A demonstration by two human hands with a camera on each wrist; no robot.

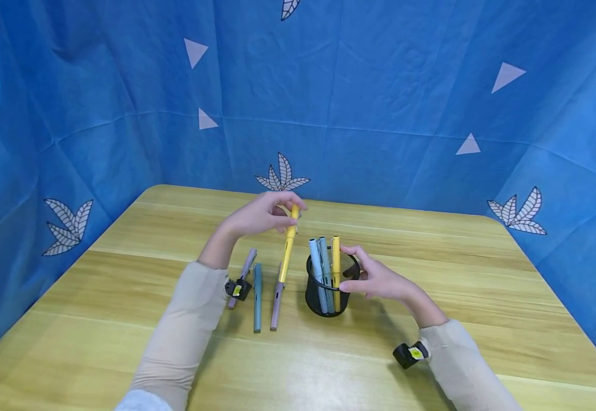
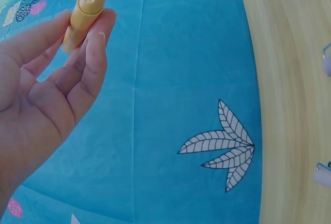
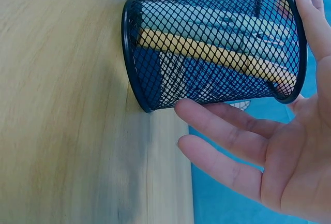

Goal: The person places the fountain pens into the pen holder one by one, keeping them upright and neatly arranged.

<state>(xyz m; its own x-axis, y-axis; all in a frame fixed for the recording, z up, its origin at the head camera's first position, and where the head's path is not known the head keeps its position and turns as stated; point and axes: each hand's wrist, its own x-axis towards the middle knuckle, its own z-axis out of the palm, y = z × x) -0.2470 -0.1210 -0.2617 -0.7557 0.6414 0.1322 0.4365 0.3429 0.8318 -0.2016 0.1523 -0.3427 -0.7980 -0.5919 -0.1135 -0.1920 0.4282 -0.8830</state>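
My left hand (image 1: 264, 214) pinches the top of a yellow pen (image 1: 288, 248) and holds it upright above the table, just left of a black mesh pen cup (image 1: 329, 294). In the left wrist view the yellow pen (image 2: 87, 8) sits between my fingertips. My right hand (image 1: 375, 277) holds the cup's right side, thumb at the rim. The mesh cup (image 3: 212, 48) holds a yellow pen (image 1: 336, 268), a light blue pen (image 1: 315, 260) and a grey-green pen (image 1: 325, 257). My right fingers (image 3: 227, 131) lie along the cup wall.
Three pens lie on the wooden table (image 1: 431, 268) left of the cup: a mauve one (image 1: 244, 274), a teal one (image 1: 257, 297) and another mauve one (image 1: 276, 305). Blue patterned cloth (image 1: 380, 85) walls the table on three sides.
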